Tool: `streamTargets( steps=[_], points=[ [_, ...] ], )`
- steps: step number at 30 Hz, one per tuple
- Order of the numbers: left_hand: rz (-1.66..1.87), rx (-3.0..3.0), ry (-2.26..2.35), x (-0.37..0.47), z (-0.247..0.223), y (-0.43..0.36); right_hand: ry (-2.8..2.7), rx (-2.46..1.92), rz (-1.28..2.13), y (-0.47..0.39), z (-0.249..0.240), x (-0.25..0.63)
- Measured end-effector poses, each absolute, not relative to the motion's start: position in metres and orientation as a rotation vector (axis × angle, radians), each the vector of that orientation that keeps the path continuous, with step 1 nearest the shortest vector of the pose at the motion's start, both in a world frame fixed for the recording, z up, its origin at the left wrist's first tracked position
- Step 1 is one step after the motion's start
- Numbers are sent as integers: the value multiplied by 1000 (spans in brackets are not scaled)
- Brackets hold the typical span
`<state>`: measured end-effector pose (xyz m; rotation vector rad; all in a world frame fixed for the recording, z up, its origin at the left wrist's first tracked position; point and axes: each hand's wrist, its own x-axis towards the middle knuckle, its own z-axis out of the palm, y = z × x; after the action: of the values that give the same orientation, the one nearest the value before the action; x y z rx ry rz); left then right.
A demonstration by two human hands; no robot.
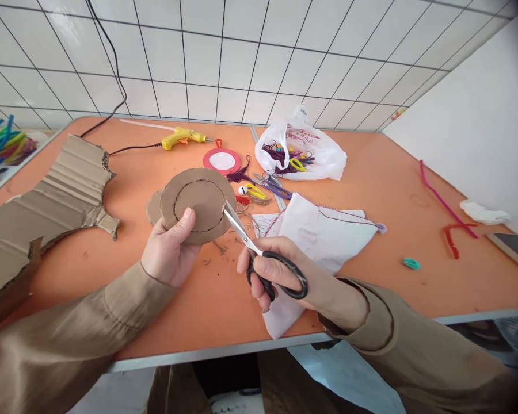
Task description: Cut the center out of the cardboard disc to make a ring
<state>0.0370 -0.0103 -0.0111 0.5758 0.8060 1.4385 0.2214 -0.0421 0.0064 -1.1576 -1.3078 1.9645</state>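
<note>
My left hand [172, 247] grips a round cardboard disc [202, 210] by its lower left edge, thumb on top. A circular cut line runs around the disc inside its rim. In my right hand [285, 270] are black-handled scissors [244, 233], fingers in the loops. Their blade tips meet the right side of that inner circle. Behind the disc, another rounded cardboard piece [153, 208] shows in part. Just beyond lies a red ring-shaped piece [222, 161] with a white centre and a red loop.
A large torn cardboard sheet [56, 198] covers the table's left. Farther back are a yellow glue gun [183, 138] with its cord and a white plastic bag [328, 158] of craft bits. White cloth [323, 230], purple scissors [276, 187] and pipe cleaners [449, 201] lie rightward.
</note>
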Motion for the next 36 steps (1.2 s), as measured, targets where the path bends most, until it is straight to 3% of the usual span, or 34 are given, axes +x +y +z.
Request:
streamTargets(
  steps=[36],
  points=[
    [1418, 567, 838, 40, -11, -18, -1337, -1238, 1822, -43, 1, 215]
  ],
)
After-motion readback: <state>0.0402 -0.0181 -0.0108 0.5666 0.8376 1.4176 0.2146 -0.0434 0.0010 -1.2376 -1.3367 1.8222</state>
